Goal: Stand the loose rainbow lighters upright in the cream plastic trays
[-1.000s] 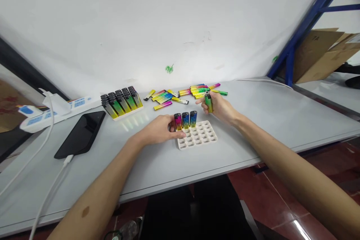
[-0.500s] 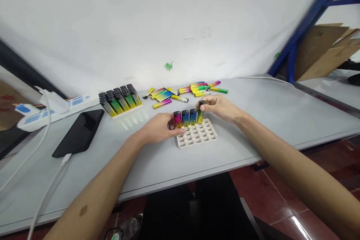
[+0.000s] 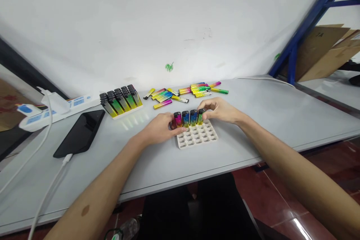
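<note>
A white tray with rows of slots lies on the table, and its back row holds upright lighters. At the left end is a pink lighter, followed by two blue lighters. My right hand pinches a green-and-yellow lighter standing at the right of that row, level with the others. My left hand grips the tray's left back corner, thumb along its edge and fingers partly hidden behind the pink lighter.
Loose colourful lighters lie along the wall. A filled lighter tray stands at the left, near a black phone on a white cable and a power strip. Cardboard boxes lean beyond the blue frame.
The green-and-yellow lighter in my right hand has gone down into the tray's back row, level with its neighbours. My left hand stays on the tray.
</note>
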A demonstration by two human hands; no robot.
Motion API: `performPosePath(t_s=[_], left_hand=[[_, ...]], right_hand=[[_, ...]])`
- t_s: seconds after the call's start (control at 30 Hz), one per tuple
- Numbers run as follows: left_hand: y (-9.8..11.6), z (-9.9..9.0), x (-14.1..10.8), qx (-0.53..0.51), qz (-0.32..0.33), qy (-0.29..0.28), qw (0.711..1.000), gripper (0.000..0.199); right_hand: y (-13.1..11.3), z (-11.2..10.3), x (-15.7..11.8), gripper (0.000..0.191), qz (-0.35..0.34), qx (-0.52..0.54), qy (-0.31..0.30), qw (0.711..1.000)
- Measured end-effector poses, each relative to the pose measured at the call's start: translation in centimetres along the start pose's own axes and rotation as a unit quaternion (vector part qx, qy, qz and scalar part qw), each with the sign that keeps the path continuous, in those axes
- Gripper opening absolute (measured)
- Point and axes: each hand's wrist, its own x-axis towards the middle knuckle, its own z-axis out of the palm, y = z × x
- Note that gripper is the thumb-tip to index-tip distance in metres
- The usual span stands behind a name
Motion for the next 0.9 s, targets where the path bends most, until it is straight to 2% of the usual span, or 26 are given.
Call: performPosePath(t_s=[0.07, 0.13, 0.17, 0.23, 0.27, 0.33, 0.43, 0.53, 0.63, 0.73, 0.8, 0.83, 0.9], left_hand=[[-0.1, 0.0, 0.1, 0.006, 0.021, 0.012, 1.000, 0.040], [-0.2, 0.0, 0.1, 0.015, 0.037, 0.022, 0.999, 0.038], [-0.2, 0.0, 0.1, 0.020, 0.043, 0.025, 0.999, 0.038], [-0.2, 0.0, 0.1, 0.029, 0.050, 0.026, 0.998, 0.036], [-0.2, 0.0, 0.1, 0.034, 0.051, 0.027, 0.998, 0.034], [-0.1, 0.1, 0.0, 0.047, 0.044, 0.028, 0.998, 0.032], [0.1, 0.1, -0.1, 0.064, 0.037, 0.032, 0.997, 0.030], [0.2, 0.0, -0.1, 0.067, 0.039, 0.039, 0.996, 0.028], [0.2, -0.1, -0.1, 0.056, 0.043, 0.037, 0.997, 0.026], [0.1, -0.1, -0.1, 0.045, 0.049, 0.035, 0.997, 0.024], [0.2, -0.1, -0.1, 0.046, 0.052, 0.036, 0.997, 0.023], [0.2, -0.1, -0.1, 0.048, 0.052, 0.036, 0.997, 0.023], [0.2, 0.0, -0.1, 0.052, 0.049, 0.039, 0.997, 0.023]], right_hand=[[0.8, -1.0, 0.1, 0.044, 0.001, -0.008, 0.057, 0.998], [2.1, -2.4, 0.3, 0.052, 0.032, -0.077, 0.182, 0.980], [2.8, -3.2, 0.3, 0.049, 0.060, -0.144, 0.254, 0.955], [4.2, -4.7, 0.4, 0.038, 0.121, -0.311, 0.348, 0.876], [4.8, -5.2, 0.3, 0.038, 0.153, -0.374, 0.367, 0.838], [5.8, -6.0, 0.3, 0.047, 0.212, -0.441, 0.360, 0.794], [6.4, -6.2, 0.4, 0.048, 0.268, -0.463, 0.329, 0.778], [6.6, -6.2, 0.6, 0.041, 0.281, -0.475, 0.337, 0.763], [6.5, -6.6, 0.6, 0.036, 0.264, -0.461, 0.368, 0.763], [5.8, -6.9, 0.6, 0.027, 0.183, -0.395, 0.447, 0.782], [4.9, -6.5, 0.6, 0.022, 0.105, -0.290, 0.480, 0.821], [4.5, -6.0, 0.7, 0.022, 0.075, -0.216, 0.475, 0.850], [3.5, -4.7, 0.8, 0.026, 0.046, -0.067, 0.421, 0.903]])
